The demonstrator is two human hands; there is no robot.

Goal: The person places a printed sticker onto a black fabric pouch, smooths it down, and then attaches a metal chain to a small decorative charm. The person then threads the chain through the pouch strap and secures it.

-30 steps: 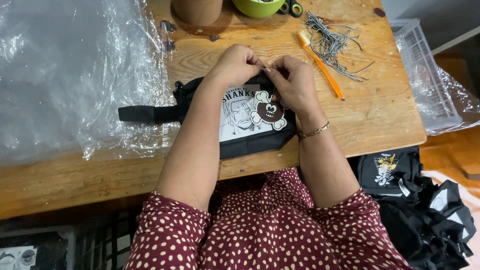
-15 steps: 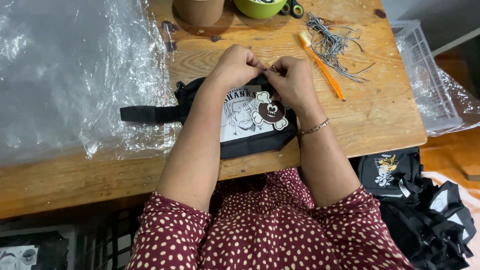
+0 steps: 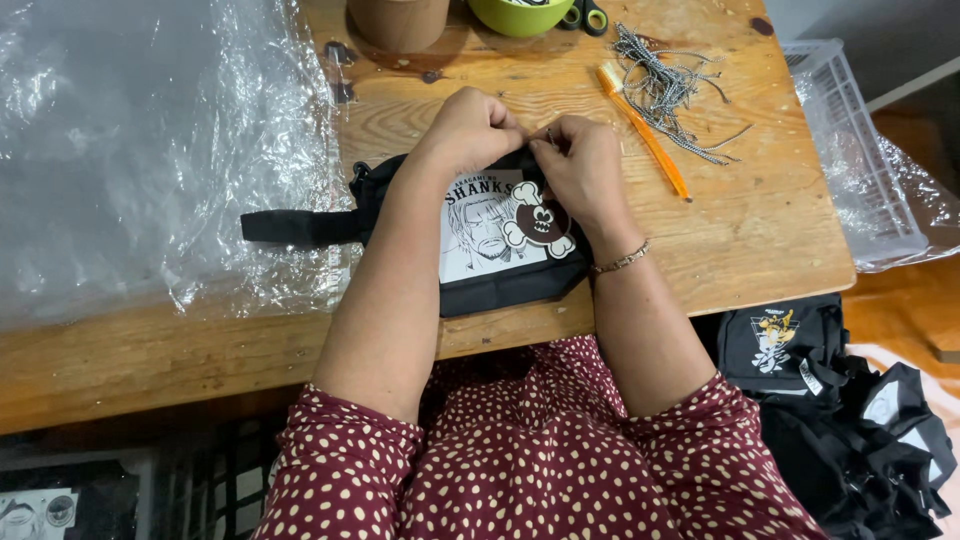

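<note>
A small black fabric pouch (image 3: pixel 500 285) with a white printed drawing panel and a brown bone-shaped patch lies on the wooden table (image 3: pixel 760 230), its black strap (image 3: pixel 290 226) trailing left. My left hand (image 3: pixel 470 128) and my right hand (image 3: pixel 580 165) meet at the pouch's far top edge, fingers pinched together on it. What sits between the fingertips is too small to make out. A thin bracelet circles my right wrist.
Crumpled clear plastic sheets (image 3: pixel 140 150) cover the table's left half. An orange-handled brush (image 3: pixel 645 130) and a bundle of black-and-white cords (image 3: pixel 665 85) lie right of my hands. A green bowl (image 3: pixel 520 15), brown cup (image 3: pixel 400 20) and scissors stand at the back. More black pouches (image 3: pixel 840 400) are piled at lower right beside a clear crate (image 3: pixel 860 150).
Both hands stay pinched at the pouch's top edge, with only slight finger shifts. The pouch has barely moved.
</note>
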